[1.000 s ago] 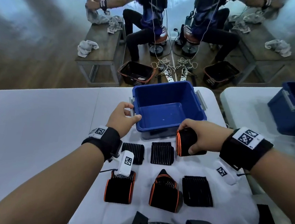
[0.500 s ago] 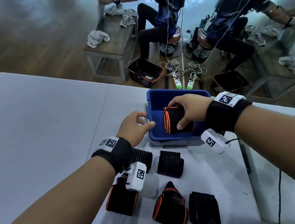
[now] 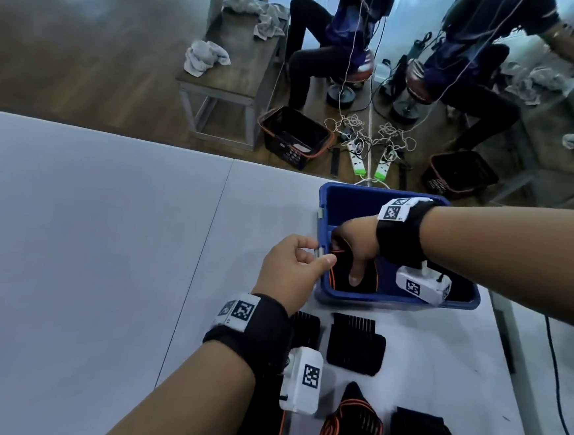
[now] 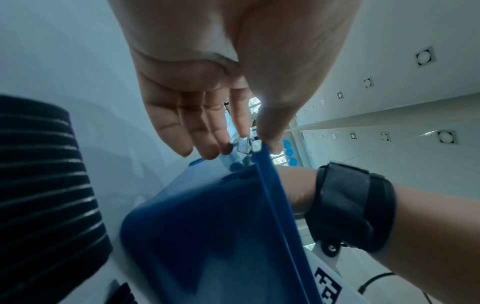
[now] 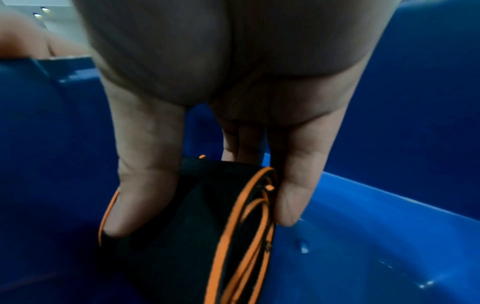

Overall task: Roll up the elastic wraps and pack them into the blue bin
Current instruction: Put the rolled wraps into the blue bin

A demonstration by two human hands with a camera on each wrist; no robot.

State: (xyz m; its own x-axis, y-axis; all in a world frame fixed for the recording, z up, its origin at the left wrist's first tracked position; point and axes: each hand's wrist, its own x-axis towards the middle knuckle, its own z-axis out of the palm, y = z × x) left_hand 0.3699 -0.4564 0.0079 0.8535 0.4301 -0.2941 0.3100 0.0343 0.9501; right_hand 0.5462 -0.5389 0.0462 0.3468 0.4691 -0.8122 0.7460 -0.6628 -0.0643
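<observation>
The blue bin stands on the white table. My right hand reaches down into the bin's near left corner and grips a rolled black wrap with orange edges between thumb and fingers; the right wrist view shows the roll low against the bin's inner wall. My left hand pinches the bin's left rim at its grey latch. Several more black wraps lie on the table near me, among them a flat one and an orange-edged one.
Beyond the table's far edge are a wooden bench with grey cloths, a dark basket, power strips and cables on the floor, and a seated person beside a mirror. A black cable hangs at the right.
My right hand carried the rolled wrap from the table in front of the bin, over the rim and down into its near left corner. My left hand stayed on the bin's left rim.
</observation>
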